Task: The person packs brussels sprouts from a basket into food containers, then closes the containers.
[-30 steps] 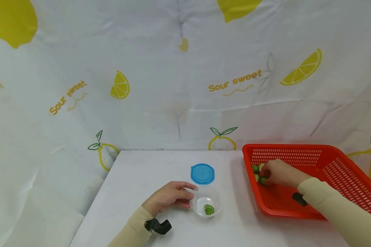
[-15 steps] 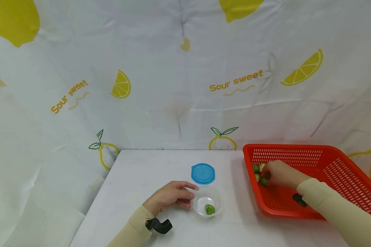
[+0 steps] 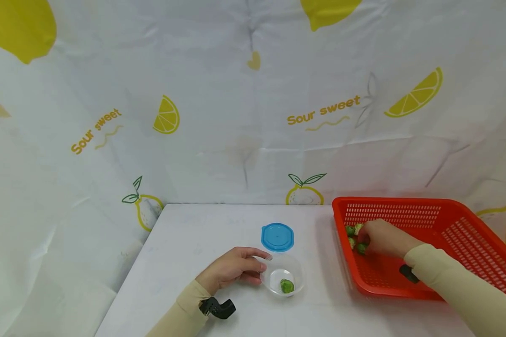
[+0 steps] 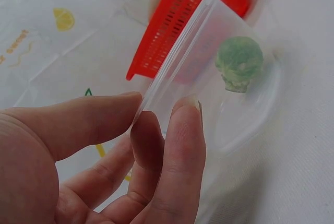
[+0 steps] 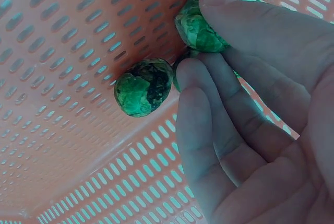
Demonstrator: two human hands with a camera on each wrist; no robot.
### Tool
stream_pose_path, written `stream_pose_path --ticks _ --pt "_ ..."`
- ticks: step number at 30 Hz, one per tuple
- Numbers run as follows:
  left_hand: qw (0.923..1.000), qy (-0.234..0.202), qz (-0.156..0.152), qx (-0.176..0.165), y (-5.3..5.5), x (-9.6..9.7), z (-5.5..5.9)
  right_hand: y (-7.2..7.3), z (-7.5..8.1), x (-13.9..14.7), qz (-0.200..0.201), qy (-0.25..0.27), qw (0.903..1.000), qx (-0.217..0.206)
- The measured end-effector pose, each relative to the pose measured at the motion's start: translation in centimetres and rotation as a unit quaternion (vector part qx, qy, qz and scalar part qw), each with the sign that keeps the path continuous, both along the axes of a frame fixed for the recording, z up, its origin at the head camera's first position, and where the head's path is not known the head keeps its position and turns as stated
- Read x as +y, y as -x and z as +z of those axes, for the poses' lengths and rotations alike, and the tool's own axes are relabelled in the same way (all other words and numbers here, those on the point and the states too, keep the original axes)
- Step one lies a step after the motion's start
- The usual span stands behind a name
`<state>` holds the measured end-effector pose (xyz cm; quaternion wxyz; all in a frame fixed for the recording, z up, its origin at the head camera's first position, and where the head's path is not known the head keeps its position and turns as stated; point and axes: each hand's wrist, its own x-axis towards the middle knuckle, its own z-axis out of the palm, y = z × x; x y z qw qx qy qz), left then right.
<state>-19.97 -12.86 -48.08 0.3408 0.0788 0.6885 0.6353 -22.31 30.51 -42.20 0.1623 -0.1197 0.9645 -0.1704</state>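
Observation:
In the head view my left hand (image 3: 235, 267) holds a small clear plastic bowl (image 3: 296, 271) at its left side. The left wrist view shows thumb and fingers pinching the wall near the bowl's rim (image 4: 180, 51). One green Brussels sprout (image 3: 287, 286) sits inside it. My right hand (image 3: 381, 237) is down in the red basket (image 3: 405, 296), at its left end. There, its thumb lies over a Brussels sprout (image 5: 195, 28), with fingertips at the lower edge. Another sprout (image 5: 142, 88), with dark patches, lies beside the fingers. Several sprouts (image 3: 350, 230) cluster along the basket's left wall.
A blue lid (image 3: 277, 237) lies flat on the white table (image 3: 202, 229), just behind the bowl. The basket's raised, slotted walls enclose the right hand. A white cloth printed with lemons (image 3: 232, 117) hangs behind the table.
Hardly anything differs. Both hands keep their places at the bowl and among the sprouts, while the whole head view shifts slightly.

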Motion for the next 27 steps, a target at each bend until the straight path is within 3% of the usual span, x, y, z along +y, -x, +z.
stream_pose_path --ticks 11,27 --pt "1.0000 -0.003 -0.007 0.001 -0.1 0.1 0.1 -0.9 1.4 1.2 -0.017 0.031 0.9994 0.005" --pt "1.0000 -0.004 -0.006 -0.004 0.1 0.1 -0.3 -5.0 5.3 0.9 -0.040 0.061 0.9956 0.059"
